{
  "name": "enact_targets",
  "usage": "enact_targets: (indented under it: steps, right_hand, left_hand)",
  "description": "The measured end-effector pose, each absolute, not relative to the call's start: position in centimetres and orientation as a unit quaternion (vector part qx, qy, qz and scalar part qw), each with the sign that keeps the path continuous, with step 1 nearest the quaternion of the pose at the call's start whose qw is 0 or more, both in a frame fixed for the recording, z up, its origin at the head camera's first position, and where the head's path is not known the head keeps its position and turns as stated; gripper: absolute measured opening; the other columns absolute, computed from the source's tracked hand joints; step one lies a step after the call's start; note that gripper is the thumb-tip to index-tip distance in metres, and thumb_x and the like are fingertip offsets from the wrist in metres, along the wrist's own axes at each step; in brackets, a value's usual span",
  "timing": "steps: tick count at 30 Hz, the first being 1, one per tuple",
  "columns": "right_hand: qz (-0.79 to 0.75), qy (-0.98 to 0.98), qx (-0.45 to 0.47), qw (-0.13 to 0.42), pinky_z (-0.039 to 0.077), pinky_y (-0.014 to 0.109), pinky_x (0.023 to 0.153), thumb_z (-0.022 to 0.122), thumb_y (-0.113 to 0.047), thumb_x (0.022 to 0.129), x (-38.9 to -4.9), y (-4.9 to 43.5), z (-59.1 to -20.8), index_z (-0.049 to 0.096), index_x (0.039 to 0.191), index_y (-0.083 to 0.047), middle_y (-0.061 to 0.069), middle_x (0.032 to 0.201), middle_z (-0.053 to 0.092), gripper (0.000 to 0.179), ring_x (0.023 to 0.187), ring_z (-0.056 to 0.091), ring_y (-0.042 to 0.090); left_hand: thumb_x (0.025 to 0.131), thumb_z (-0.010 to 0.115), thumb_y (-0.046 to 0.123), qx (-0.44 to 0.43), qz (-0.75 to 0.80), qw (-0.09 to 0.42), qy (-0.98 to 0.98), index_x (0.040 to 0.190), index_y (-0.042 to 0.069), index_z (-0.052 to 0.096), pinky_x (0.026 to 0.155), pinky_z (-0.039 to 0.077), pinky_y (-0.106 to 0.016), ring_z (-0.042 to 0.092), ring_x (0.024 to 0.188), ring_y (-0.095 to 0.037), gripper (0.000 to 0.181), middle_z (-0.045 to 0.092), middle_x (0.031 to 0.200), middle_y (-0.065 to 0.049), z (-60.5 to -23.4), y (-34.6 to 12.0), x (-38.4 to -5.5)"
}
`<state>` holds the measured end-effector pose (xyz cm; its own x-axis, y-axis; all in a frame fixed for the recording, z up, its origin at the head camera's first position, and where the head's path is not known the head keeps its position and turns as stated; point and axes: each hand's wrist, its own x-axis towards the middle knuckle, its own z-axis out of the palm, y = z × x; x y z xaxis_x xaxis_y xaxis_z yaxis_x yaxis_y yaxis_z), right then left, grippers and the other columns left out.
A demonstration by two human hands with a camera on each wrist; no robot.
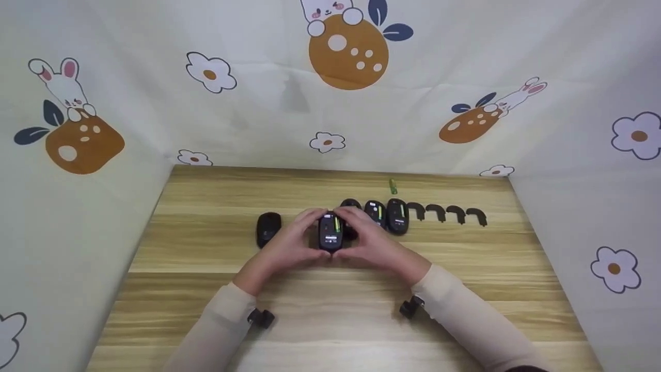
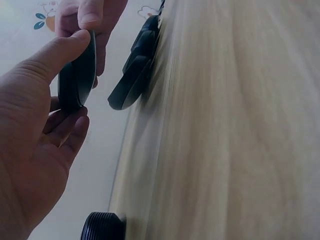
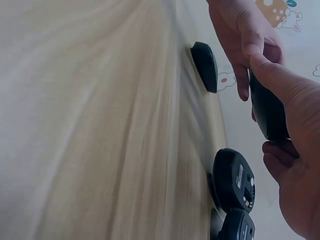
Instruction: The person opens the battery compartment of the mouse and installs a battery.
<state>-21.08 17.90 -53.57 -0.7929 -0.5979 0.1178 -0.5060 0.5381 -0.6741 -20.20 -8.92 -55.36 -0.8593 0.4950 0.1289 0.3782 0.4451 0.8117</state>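
Note:
A black computer mouse (image 1: pixel 330 240) is held above the table between both hands, its underside facing up. In its open compartment lies a green battery (image 1: pixel 337 224). My left hand (image 1: pixel 294 238) grips the mouse's left side, thumb at the near end and fingers at the far end. From the other side my right hand (image 1: pixel 373 243) grips it the same way. Both wrist views show the thumbs close together on the end of the held mouse (image 2: pixel 82 75). Another black mouse (image 1: pixel 268 229) lies left of my left hand, on the table.
Beyond my right hand several upturned mice stand in a row, one partly hidden; two show green batteries, including the rightmost mouse (image 1: pixel 397 219). Right of them lie several curved black covers (image 1: pixel 435 212). A loose green battery (image 1: pixel 393 186) lies near the table's back edge. Patterned cloth (image 1: pixel 268 119) surrounds the table.

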Motion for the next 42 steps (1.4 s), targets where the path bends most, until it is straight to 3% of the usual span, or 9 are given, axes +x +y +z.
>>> enact_targets:
  steps: [12,23,32,42]
  right_hand:
    - [-0.321,0.886,-0.331,0.046,0.039,0.048,0.129,0.099,-0.038,0.083,-23.8,17.0,-53.5,0.050,0.166,-0.015,0.002,0.164,0.053,0.099,0.151,0.049,0.024]
    - [-0.297,0.896,-0.325,0.050,0.038,0.047,0.128,0.099,-0.046,0.081,-25.7,16.4,-54.4,0.051,0.165,-0.015,0.004,0.163,0.055,0.102,0.151,0.049,0.024]
    - [-0.273,0.894,-0.352,0.040,0.039,0.044,0.128,0.098,-0.048,0.082,-26.8,16.1,-54.9,0.054,0.162,-0.014,0.005,0.158,0.060,0.097,0.148,0.051,0.024]
    - [-0.243,0.899,-0.365,0.019,0.033,0.046,0.131,0.098,-0.050,0.081,-27.4,15.8,-55.6,0.058,0.157,-0.010,0.008,0.153,0.064,0.095,0.145,0.053,0.028]
  left_hand:
    - [0.083,0.099,0.018,0.247,0.444,0.047,0.860,0.167,0.014,0.047,0.118,0.052,-0.049,0.064,0.136,-0.034,0.099,0.055,0.165,-0.009,-55.6,-9.5,-22.2]
    - [0.083,0.099,0.022,0.236,0.425,0.058,0.872,0.167,0.010,0.047,0.127,0.042,-0.051,0.054,0.149,-0.033,0.100,0.053,0.166,-0.012,-55.9,-9.7,-23.8]
    - [0.082,0.100,0.021,0.245,0.408,0.061,0.878,0.164,0.014,0.051,0.126,0.043,-0.049,0.056,0.147,-0.030,0.095,0.058,0.161,-0.010,-56.2,-9.6,-24.6]
    - [0.081,0.101,0.022,0.237,0.389,0.070,0.888,0.163,0.007,0.050,0.128,0.040,-0.050,0.054,0.149,-0.034,0.098,0.057,0.161,-0.015,-56.7,-9.4,-25.2]
